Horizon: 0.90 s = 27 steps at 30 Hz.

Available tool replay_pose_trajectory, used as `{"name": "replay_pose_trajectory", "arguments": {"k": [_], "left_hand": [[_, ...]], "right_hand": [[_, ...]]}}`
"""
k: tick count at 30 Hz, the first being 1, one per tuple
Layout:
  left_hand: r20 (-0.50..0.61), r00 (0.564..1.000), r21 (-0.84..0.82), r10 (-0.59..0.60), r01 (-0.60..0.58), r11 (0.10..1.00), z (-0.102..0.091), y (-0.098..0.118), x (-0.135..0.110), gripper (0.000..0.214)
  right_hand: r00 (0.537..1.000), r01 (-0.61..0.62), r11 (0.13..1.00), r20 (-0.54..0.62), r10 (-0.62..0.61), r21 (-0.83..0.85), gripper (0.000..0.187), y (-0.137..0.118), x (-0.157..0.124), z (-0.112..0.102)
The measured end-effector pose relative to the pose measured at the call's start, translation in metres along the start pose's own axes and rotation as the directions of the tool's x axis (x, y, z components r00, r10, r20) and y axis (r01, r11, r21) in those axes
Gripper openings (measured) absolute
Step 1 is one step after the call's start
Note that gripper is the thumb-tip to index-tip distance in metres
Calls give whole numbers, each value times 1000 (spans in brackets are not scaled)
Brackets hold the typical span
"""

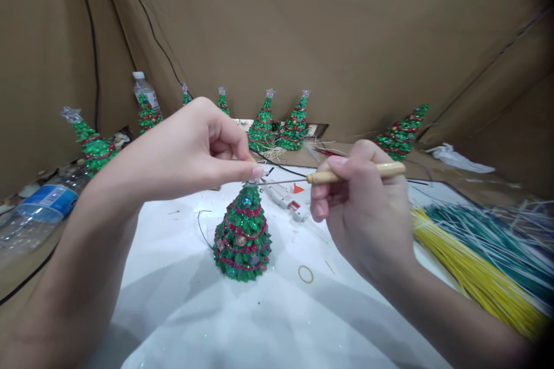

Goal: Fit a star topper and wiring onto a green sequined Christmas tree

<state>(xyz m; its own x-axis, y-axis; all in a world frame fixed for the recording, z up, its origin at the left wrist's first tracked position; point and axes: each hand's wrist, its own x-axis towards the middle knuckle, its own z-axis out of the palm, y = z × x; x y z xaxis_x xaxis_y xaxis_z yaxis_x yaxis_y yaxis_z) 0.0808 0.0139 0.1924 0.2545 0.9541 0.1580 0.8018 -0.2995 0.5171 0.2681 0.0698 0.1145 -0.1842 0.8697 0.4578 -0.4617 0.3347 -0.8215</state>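
A small green Christmas tree (242, 236) with red garland and beads stands upright on the white board (190, 323). Above its tip, my left hand (203, 150) is closed in a pinch, thumb against forefinger. A small clear piece (251, 183) shows right under the thumb at the treetop; most of it is hidden. My right hand (363, 202) grips an awl (357, 173) by its light wooden handle. The awl's thin metal shaft points left and reaches the treetop just below my left thumb.
Several similar trees (294, 121) stand along the back. A white glue gun (281, 195) lies behind the near tree. Yellow strands (471, 277) and green strands (489, 242) lie at right. A plastic bottle (47, 204) lies at left. A rubber band (305, 274) is on the board.
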Motion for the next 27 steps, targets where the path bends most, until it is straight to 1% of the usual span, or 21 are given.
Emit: {"name": "replay_pose_trajectory", "arguments": {"k": [3, 6, 13, 18, 20, 22, 24, 26, 27], "left_hand": [[-7, 1000, -10, 4, -4, 1000, 0, 0, 0, 32], [-12, 1000, -2, 0, 0, 1000, 0, -1, 0, 37], [0, 1000, 6, -9, 9, 1000, 0, -1, 0, 39], [-16, 1000, -24, -4, 4, 1000, 0, -1, 0, 36], [-13, 1000, -23, -3, 3, 1000, 0, 0, -1, 34], [-11, 1000, -15, -7, 7, 1000, 0, -1, -1, 35], [-8, 1000, -5, -15, 15, 1000, -1, -1, -1, 37], [-13, 1000, -1, -14, 14, 1000, 0, -1, -1, 39], [-17, 1000, -3, -11, 11, 1000, 0, -1, -1, 38]], "right_hand": [[999, -54, 998, 5, 54, 38, 31, 0, 4, -1], [996, -87, 995, 11, 87, 47, 32, 0, 7, -3], [999, -37, 999, 21, 36, 13, 32, 1, 9, -6], [993, 100, 995, -58, -101, -27, 32, -4, 4, -4], [980, 190, 978, -50, -195, -84, 33, -6, 0, -4], [942, 331, 932, -8, -336, -149, 33, -7, -5, -4], [887, 453, 860, 16, -462, -234, 31, -8, -12, -5], [839, 523, 777, 51, -542, -351, 29, -9, -18, -8], [828, 538, 734, 96, -553, -414, 29, -10, -21, -9]]}}
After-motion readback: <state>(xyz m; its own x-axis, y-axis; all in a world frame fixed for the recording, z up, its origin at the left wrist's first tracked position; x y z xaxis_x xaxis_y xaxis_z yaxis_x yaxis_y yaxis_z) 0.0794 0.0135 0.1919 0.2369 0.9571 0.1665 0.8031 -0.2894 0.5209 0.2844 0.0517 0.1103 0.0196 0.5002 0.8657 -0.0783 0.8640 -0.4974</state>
